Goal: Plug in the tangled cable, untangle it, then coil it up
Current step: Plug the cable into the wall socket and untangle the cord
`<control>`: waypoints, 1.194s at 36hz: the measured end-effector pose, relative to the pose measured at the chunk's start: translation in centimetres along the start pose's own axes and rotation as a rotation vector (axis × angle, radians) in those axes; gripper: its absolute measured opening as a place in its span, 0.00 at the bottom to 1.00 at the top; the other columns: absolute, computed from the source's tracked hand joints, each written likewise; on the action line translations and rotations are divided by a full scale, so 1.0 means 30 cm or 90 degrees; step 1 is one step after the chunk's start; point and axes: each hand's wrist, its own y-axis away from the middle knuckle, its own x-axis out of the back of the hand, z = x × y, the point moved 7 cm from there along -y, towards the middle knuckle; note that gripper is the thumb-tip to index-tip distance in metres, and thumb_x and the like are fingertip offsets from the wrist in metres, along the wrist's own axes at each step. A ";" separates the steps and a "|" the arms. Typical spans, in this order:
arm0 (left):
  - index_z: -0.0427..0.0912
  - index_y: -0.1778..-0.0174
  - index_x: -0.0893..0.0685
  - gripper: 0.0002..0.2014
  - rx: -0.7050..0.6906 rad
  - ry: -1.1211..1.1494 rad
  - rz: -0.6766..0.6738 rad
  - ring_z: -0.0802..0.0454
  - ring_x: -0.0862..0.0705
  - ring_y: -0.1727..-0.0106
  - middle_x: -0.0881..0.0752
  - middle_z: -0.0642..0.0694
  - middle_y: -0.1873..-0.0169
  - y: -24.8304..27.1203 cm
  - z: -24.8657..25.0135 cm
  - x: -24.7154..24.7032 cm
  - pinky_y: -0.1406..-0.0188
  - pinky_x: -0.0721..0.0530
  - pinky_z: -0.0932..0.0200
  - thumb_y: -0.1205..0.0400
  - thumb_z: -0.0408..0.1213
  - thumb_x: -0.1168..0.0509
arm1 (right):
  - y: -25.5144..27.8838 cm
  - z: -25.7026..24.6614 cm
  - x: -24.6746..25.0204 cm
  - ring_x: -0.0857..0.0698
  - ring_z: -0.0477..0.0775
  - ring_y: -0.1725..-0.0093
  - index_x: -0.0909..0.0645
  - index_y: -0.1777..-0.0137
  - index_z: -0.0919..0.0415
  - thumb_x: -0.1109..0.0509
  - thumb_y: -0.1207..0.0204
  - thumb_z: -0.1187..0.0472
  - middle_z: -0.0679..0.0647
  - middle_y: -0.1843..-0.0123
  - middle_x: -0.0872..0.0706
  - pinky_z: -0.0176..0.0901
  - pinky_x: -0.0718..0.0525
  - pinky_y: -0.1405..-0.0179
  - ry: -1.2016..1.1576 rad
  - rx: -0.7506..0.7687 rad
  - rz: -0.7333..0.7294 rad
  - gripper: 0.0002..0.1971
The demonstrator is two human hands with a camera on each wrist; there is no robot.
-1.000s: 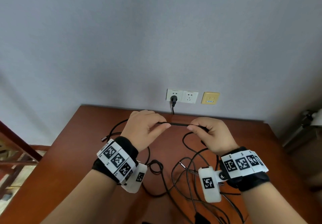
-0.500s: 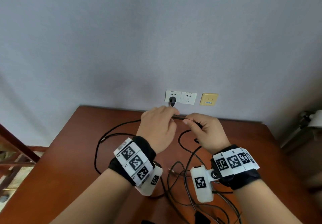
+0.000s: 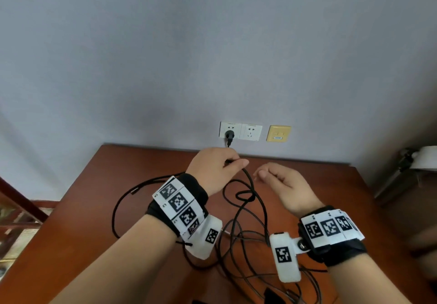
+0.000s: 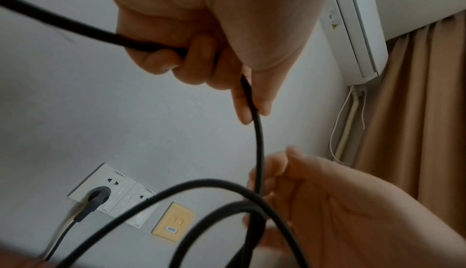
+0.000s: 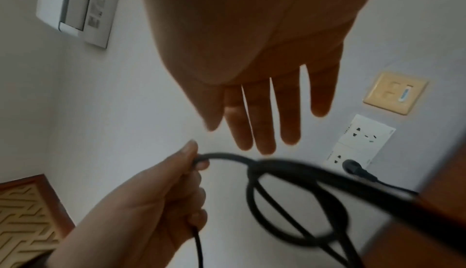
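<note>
From the head view, I see my left hand (image 3: 214, 170) above the far part of the brown table (image 3: 78, 209), its fingers curled around the black cable (image 3: 254, 192). The cable's plug (image 3: 229, 136) sits in the left white wall socket (image 3: 230, 130), and the rest lies in loose tangled loops on the table between and below my wrists. My right hand (image 3: 282, 185) is just beside the left one, with the fingers relaxed and holding nothing. A yellow wall plate (image 3: 278, 133) is to the right of the sockets.

In the left wrist view, my left hand (image 4: 214, 33) closes on the cable (image 4: 258, 132), which goes down between thumb and finger and then loops in front of my right hand (image 4: 340, 202).

In the right wrist view, the fingers (image 5: 264, 116) of my right hand are straight and slightly spread, apart from the cable (image 5: 290, 192). My left hand (image 5: 156, 196) pinches the cable end of the loop.
</note>
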 end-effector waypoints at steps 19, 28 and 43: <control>0.47 0.70 0.25 0.22 -0.039 -0.208 -0.038 0.47 0.24 0.65 0.26 0.52 0.74 -0.170 0.030 -0.021 0.67 0.30 0.54 0.14 0.54 0.47 | -0.011 -0.102 -0.054 0.19 0.41 0.53 0.15 0.50 0.55 0.34 0.20 0.63 0.49 0.55 0.17 0.26 0.25 0.51 0.097 0.118 0.036 0.06; 0.38 0.65 0.15 0.25 -0.056 -0.091 0.108 0.50 0.21 0.70 0.19 0.46 0.74 -0.249 0.088 0.167 0.70 0.27 0.54 0.14 0.53 0.45 | 0.033 0.065 -0.156 0.21 0.36 0.57 0.12 0.53 0.52 0.31 0.22 0.62 0.40 0.58 0.20 0.32 0.26 0.52 0.197 0.003 -0.141 0.06; 0.47 0.71 0.17 0.20 -0.016 0.056 0.232 0.63 0.27 0.79 0.29 0.54 0.85 -0.150 -0.007 0.255 0.77 0.36 0.70 0.15 0.49 0.40 | -0.036 0.135 0.034 0.22 0.48 0.38 0.24 0.37 0.55 0.34 0.23 0.63 0.49 0.36 0.22 0.43 0.25 0.38 0.245 -0.127 0.093 0.15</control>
